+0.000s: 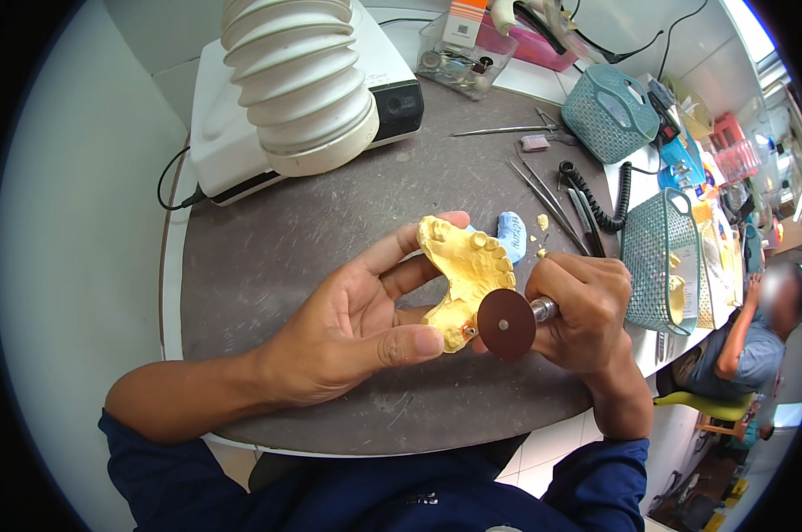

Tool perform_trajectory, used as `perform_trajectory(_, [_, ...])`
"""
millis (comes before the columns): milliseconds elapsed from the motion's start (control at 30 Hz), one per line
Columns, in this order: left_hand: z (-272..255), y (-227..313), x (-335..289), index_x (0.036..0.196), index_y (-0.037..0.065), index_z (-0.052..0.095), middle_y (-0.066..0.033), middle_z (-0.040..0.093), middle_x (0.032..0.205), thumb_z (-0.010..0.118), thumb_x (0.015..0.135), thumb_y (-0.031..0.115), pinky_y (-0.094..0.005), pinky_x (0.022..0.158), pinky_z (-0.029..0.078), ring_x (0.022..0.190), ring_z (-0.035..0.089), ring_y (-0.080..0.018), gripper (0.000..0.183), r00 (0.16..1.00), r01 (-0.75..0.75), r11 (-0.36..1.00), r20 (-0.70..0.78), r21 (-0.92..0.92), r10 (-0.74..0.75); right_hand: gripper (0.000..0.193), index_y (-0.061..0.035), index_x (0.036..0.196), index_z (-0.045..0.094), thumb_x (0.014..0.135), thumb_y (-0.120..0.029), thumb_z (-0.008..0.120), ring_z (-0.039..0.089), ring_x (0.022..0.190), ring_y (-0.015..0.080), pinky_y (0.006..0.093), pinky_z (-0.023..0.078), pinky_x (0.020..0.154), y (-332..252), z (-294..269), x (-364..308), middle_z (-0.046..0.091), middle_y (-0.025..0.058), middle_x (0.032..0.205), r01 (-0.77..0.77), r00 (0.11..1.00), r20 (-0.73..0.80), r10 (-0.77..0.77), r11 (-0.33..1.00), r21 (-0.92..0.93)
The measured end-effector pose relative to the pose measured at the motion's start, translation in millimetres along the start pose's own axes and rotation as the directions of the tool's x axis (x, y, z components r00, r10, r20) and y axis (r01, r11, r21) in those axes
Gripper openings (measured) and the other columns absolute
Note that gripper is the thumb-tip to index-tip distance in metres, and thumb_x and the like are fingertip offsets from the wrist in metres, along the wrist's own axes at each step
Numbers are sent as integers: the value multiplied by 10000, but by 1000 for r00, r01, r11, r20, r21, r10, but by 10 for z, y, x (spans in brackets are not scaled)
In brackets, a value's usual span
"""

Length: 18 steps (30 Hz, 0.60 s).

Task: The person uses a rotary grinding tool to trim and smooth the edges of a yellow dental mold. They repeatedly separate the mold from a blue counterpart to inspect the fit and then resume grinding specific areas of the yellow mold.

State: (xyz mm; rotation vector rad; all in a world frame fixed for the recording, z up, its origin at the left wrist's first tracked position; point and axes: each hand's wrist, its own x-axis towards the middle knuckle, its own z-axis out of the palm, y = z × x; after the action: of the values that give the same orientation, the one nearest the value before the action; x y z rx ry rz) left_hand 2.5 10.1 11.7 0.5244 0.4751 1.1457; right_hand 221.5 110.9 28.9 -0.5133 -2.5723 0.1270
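My left hand (357, 310) is closed around the edge of a yellow plaster dental model (467, 270), a horseshoe-shaped arch with teeth along its outer rim. The thumb presses near the model's lower end, where a small reddish spot shows. My right hand (583, 306) grips a metal handpiece (545, 309) fitted with a round dark-brown cutting disc (506, 325). The disc is beside the lower right end of the model; whether it touches cannot be told. Behind the model lies a blue piece (511, 236) with handwriting on it, and yellow plaster crumbs (543, 223) are scattered beside it.
A ribbed white suction hose (299, 89) hangs at the back left over a white box unit (228, 124). Tweezers (547, 199) and other metal tools lie to the right near a coiled black cord (609, 213). Teal baskets (663, 257) line the right edge. Another person (747, 346) sits far right.
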Motion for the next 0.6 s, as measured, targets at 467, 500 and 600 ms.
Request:
perform_trajectory(467, [-92,-29,-7,1544,45,127,-171,277,1513,669,918,24,-391,1126,426,1318,501,-288,828,994,-57,994,102,91,48,543,-94,613,473,639,-473,861,476,418,192,310,378,412,-18,-11,11,446,24,529,-19,999,35,19,1000,18])
perform_trajectory(500, [-89,-28,-10,1544,48,129,-171,278,1512,671,916,23,-391,1126,426,1316,503,-288,829,994,-57,994,99,94,47,549,-95,611,469,637,-479,860,473,417,190,310,377,412,-18,-11,9,444,24,528,-19,999,36,19,1000,15])
perform_trajectory(600, [-93,-37,-12,1540,42,138,-173,279,1511,672,915,23,-391,1129,424,1337,479,-289,822,994,-57,995,95,80,49,560,-97,606,459,636,-490,858,466,414,186,307,371,409,-18,-13,10,436,24,526,-9,999,35,9,1000,11])
